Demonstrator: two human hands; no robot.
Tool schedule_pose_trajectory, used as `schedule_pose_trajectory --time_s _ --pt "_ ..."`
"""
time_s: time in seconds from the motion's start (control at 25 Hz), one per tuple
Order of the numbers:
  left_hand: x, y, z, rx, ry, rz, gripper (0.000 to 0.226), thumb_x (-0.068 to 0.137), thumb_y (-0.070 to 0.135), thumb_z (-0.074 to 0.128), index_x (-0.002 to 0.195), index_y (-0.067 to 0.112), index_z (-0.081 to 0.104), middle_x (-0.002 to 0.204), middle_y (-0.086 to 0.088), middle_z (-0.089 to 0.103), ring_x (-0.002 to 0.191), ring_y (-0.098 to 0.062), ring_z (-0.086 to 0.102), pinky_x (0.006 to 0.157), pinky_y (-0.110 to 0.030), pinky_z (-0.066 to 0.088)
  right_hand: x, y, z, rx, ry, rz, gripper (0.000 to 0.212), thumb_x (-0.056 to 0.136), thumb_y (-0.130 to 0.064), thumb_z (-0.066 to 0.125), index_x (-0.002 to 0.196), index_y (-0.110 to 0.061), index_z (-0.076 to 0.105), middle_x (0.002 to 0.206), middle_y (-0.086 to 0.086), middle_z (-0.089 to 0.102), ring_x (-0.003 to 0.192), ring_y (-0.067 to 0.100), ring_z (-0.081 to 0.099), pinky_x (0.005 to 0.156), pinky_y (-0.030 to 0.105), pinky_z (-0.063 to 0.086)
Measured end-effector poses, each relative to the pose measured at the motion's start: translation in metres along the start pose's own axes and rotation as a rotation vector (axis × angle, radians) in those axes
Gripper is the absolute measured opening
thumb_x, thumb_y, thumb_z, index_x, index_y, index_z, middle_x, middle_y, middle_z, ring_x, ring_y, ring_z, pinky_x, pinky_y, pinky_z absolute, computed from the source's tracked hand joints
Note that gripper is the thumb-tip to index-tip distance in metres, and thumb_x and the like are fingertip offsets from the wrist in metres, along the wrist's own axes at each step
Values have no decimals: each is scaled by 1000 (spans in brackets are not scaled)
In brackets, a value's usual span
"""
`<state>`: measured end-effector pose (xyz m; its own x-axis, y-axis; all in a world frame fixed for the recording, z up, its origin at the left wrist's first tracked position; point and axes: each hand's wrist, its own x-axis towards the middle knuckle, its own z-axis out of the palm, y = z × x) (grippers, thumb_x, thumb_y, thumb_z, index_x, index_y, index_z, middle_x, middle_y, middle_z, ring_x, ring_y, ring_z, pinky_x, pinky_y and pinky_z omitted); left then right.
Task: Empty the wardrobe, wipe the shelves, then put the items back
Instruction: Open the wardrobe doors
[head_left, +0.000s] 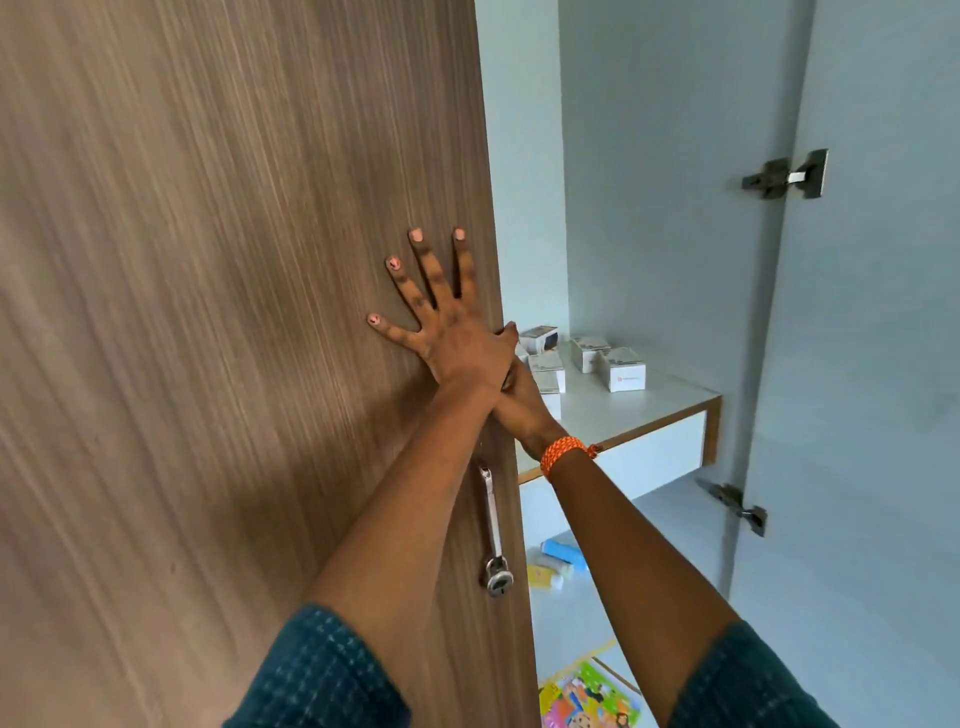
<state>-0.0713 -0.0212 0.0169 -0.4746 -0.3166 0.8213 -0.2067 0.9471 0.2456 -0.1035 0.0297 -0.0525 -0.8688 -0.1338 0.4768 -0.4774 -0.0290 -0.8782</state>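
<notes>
Left hand (457, 332) lies flat on the outer face of the brown wood-grain wardrobe door (234, 312), fingers straight and spread, fingertips pointing up, close to the door's free vertical edge. Right hand (522, 402) crosses beneath the left wrist and curls round that free edge, gripping it; its fingers are mostly hidden behind the door and the left hand. An orange braided wristband (563, 452) circles the right wrist. Both forearms rise from dark teal patterned sleeves (322, 670) at the bottom of the view.

Below the hands, a metal handle (491, 512) runs down the door beside its edge and ends in a round keyed lock (498, 577).

Right of the door's edge the pale blue wardrobe interior stands open. An upper shelf (649, 410) with a wood-trimmed front edge carries several small white boxes (621, 369), grouped toward its back and left, near the right hand. A lower shelf (670, 514) holds a blue tube (563, 552) and a yellow one (540, 576) near its left edge. Lower still lies a brightly coloured printed sheet (587, 696), partly cut off by the door.

The second door (872, 364) stands swung wide at the right, on two metal hinges (787, 174).
</notes>
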Motion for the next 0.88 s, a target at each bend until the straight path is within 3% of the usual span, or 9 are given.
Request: schedule_pose_trajectory --time_s 0.12,0.2,0.36,0.48,0.64,0.68,0.76,0.88 --pt "-15 10 -14 13 29 -53 130 56 63 77 151 30 -5 160 -9 -1 146 -38 2 104 -75 12 -21 -15 -5 3 4 4 46 86 2 66 128 0 49 118 12 61 108 14 57 79 10 48" --pt "-28 18 -29 27 32 -89 133 53 62 78 151 30 -5 161 -8 3 146 -37 6 105 -73 15 -36 -24 -9 -36 19 16 48 88 -1 64 133 0 45 125 16 58 112 17 55 81 13 47" --pt "-62 31 -67 -20 107 -138 118 68 44 78 151 31 -5 160 -7 9 146 -35 11 104 -71 21 -86 -46 -22 -110 53 -38 56 88 -3 66 137 -2 40 128 11 54 116 18 53 88 18 45" --pt "-90 39 -109 -50 85 -158 116 71 29 80 152 27 -4 159 -10 16 144 -38 17 103 -73 20 -139 -67 -31 -133 107 -76 55 83 -3 72 132 -3 47 124 10 57 109 15 53 91 25 45" --pt "-118 26 -173 -237 100 -121 74 88 21 58 148 29 15 153 -10 33 139 -37 32 96 -74 28 -210 -93 -30 -169 199 -105 48 77 -9 78 120 0 58 113 8 66 96 5 59 73 11 46" --pt "-128 17 -195 -248 112 -103 74 87 24 60 147 29 16 153 -11 33 140 -37 31 96 -75 27 -232 -100 -27 -146 211 -115 43 76 -7 77 115 1 59 106 8 68 89 -1 60 72 13 46" --pt "-161 0 -237 -267 17 -20 106 71 23 74 151 25 3 159 -15 12 144 -41 13 100 -76 17 -281 -116 -22 -94 199 -127 27 75 6 69 99 -3 60 88 0 66 74 -6 57 68 18 45" --pt "-192 -34 -302 -473 -164 73 129 61 17 80 151 23 -13 158 -14 -18 143 -42 -13 102 -77 8 -346 -151 -8 -53 89 -134 31 62 4 69 79 -18 54 66 -19 60 62 -6 51 61 15 40"
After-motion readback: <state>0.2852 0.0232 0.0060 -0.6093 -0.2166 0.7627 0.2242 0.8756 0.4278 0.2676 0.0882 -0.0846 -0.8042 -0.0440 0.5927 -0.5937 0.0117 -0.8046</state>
